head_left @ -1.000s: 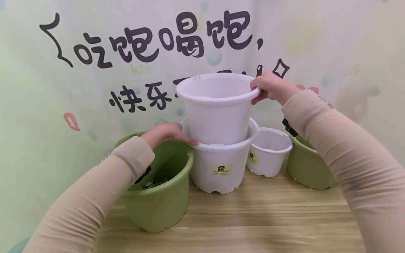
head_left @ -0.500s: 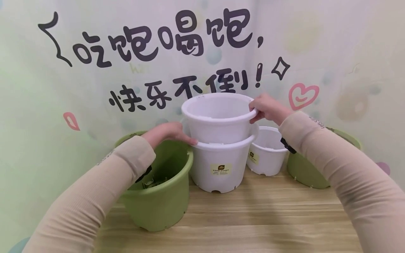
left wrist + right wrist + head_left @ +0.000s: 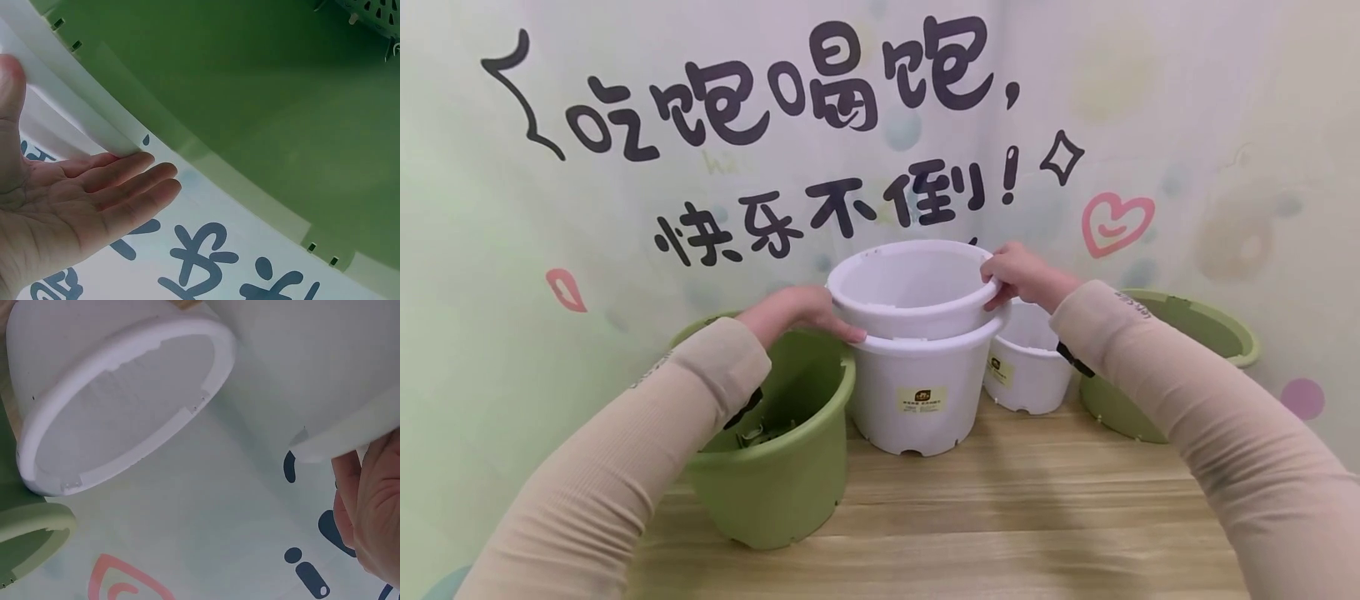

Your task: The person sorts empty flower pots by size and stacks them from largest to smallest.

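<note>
On the wooden table (image 3: 940, 517), an upper white pot (image 3: 917, 322) stands partly inside a lower white pot (image 3: 917, 432).
From the head view, I see the right hand (image 3: 1026, 273) pinching the upper rim, the left hand (image 3: 797, 312) touching the lower one beside a green pot (image 3: 775, 500); the left wrist view shows straight fingers (image 3: 134, 200), thumb apart; the right wrist view, a small white pot (image 3: 128, 412) near the gripping hand.

You held both arms (image 3: 602, 442) forward, your left hand (image 3: 797, 310) with fingers (image 3: 145, 203) straight, your right hand (image 3: 1026, 277) higher, pinching.
</note>
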The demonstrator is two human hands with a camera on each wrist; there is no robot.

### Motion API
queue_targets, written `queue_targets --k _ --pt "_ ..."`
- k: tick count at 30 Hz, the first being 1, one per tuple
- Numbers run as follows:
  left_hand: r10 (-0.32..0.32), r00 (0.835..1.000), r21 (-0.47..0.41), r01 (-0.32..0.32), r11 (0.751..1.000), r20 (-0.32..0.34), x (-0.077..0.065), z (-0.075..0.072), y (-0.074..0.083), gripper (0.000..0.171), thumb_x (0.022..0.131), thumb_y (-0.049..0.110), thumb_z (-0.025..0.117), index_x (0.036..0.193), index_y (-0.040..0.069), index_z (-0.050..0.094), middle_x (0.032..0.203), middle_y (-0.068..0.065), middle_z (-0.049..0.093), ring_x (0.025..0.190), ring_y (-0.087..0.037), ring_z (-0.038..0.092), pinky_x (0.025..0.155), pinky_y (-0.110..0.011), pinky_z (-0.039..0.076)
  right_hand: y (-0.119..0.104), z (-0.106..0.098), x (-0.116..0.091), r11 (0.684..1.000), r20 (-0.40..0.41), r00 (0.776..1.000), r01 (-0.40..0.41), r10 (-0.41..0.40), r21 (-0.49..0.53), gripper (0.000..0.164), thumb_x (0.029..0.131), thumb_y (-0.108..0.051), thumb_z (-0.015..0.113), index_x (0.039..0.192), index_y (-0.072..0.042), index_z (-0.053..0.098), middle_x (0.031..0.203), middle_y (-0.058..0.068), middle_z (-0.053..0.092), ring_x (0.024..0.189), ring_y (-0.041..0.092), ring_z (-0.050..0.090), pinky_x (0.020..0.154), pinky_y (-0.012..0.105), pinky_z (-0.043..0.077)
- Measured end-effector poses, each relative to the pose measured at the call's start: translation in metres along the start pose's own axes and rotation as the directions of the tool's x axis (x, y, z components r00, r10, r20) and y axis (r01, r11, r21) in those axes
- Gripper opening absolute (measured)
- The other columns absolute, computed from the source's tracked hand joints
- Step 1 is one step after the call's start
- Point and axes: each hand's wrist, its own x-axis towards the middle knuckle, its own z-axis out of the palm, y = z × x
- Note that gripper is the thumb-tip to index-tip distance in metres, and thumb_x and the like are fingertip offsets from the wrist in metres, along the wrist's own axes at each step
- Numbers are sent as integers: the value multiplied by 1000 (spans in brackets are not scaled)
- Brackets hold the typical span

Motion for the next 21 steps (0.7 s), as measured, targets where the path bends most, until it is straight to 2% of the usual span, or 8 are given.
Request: queue_targets --k 5,11,17,21 --pt "-17 1000 46 18 999 -23 0 0 0 66 83 30 66 130 -8 38 126 -23 48 111 -28 43 106 -36 31 4 2 4 1000 17 1000 7 -6 -7 8 79 5 41 73 4 46 61 8 48 44 14 57 47 24 51" --pt "-23 999 77 25 997 -33 -1 -3 0 66 83 32 66 129 -8 40 124 -23 49 108 -27 44 105 -36 32 3 -1 9 992 28 998 52 -49 -115 11 77 1 42 69 1 49 54 4 51 43 11 54 45 21 48" --pt "-9 1000 58 9 998 -13 -2 -2 1 61 84 29 64 127 -8 42 120 -21 50 106 -26 44 104 -35 32 8 -9 14 947 62 993 116 -102 -300 13 77 -5 43 64 -4 43 41 -3 38 34 7 34 36 18 26" --pt "12 1000 15 -12 1000 4 -1 -1 1 56 86 26 63 126 -8 43 118 -20 50 106 -26 44 105 -34 32 13 -11 17 918 79 988 153 -134 -366 11 78 -7 43 67 -4 42 44 -4 33 36 8 29 37 20 23"
